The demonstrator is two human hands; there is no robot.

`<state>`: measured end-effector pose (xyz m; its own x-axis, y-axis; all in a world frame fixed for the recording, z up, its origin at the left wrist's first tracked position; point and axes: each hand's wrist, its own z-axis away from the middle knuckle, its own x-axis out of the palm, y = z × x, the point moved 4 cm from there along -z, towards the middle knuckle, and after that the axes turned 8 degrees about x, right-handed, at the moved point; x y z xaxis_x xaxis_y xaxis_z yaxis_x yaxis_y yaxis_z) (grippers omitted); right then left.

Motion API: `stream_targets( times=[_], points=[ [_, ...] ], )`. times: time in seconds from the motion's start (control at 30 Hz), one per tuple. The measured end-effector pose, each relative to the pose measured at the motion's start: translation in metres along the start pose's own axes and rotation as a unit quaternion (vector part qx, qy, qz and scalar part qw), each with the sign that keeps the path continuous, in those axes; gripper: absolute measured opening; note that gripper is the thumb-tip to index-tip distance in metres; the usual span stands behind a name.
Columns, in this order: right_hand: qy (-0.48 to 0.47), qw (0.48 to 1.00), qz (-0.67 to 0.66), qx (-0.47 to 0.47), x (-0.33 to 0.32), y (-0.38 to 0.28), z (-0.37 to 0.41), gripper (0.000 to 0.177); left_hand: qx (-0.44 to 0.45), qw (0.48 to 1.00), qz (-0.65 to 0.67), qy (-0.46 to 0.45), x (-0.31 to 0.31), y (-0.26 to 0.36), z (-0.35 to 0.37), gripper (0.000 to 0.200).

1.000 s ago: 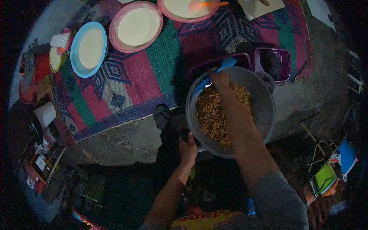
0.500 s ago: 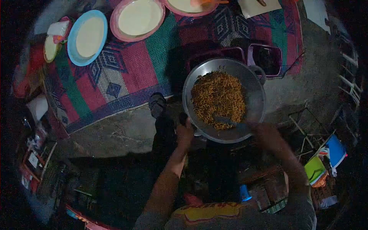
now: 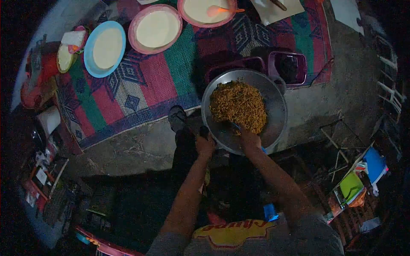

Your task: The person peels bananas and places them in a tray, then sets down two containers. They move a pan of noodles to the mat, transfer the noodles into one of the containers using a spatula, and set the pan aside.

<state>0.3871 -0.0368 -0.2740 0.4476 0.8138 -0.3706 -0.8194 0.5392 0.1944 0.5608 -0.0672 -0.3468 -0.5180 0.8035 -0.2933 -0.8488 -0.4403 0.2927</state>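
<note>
A wide metal wok [image 3: 277, 117] holds a heap of brown noodle-like strands [image 3: 239, 102]. My left hand [image 3: 205, 145] is closed on the wok's dark handle [image 3: 204, 131] at its lower left edge. Over the lower part of the wok, my right hand [image 3: 250, 141] is closed on a utensil whose dark end reaches into the heap; a bit of blue shows beside the wrist.
A patterned mat [image 3: 156, 81] lies beyond the wok with a blue basin [image 3: 106, 49], pink basins [image 3: 155, 29] of pale liquid and purple containers [image 3: 288, 68]. A metal frame [image 3: 337, 145] stands at right, near green and blue items [image 3: 352, 187].
My right hand has moved left, from the wok's right rim to over its lower middle, with the utensil. The heap has shifted slightly left. My left hand remains at the handle.
</note>
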Motion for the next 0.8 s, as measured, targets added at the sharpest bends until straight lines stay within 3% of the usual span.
stream_targets(
  times=[0.13,0.17,0.23,0.3,0.33,0.4,0.47,0.53,0.63,0.73,0.8],
  points=[
    [-0.094,0.995,0.019,0.010,0.031,-0.003,-0.025,0.053,0.069,0.993,-0.080,0.043,0.001,-0.010,-0.005,0.059],
    [0.005,0.999,0.046,-0.004,0.037,-0.004,-0.025,0.051,0.086,0.990,-0.097,0.054,0.001,-0.011,-0.004,0.059],
    [0.106,0.992,0.073,-0.018,0.019,-0.010,-0.017,0.050,0.121,0.979,-0.133,0.096,0.000,-0.012,-0.003,0.060],
    [-0.016,0.998,-0.055,0.020,0.009,-0.009,-0.026,0.050,0.126,0.970,-0.166,0.123,0.000,-0.015,-0.004,0.060],
    [-0.015,0.998,-0.055,0.019,0.009,-0.009,-0.031,0.050,0.123,0.967,-0.183,0.124,-0.001,-0.015,-0.006,0.061],
    [0.007,0.991,-0.108,0.074,0.018,-0.003,-0.044,0.046,0.066,0.991,-0.116,0.030,0.001,-0.023,-0.013,0.058],
    [0.022,0.993,-0.111,0.031,0.046,0.003,-0.067,0.044,0.046,0.992,-0.117,0.023,-0.004,-0.014,-0.004,0.059],
    [0.039,0.993,-0.114,-0.013,0.037,0.000,-0.064,0.042,0.026,0.993,-0.117,0.016,-0.013,-0.003,0.002,0.061],
    [0.010,1.000,-0.010,0.020,-0.020,-0.010,-0.029,0.038,-0.019,0.990,-0.050,-0.129,-0.002,-0.015,-0.002,0.063],
    [-0.024,0.999,-0.037,0.027,-0.014,-0.007,-0.033,0.038,0.106,0.981,-0.160,0.030,0.013,-0.041,-0.024,0.060],
    [0.050,0.997,-0.051,0.020,-0.003,-0.002,-0.047,0.034,0.087,0.980,-0.159,-0.087,0.018,-0.047,-0.037,0.058]
  ],
)
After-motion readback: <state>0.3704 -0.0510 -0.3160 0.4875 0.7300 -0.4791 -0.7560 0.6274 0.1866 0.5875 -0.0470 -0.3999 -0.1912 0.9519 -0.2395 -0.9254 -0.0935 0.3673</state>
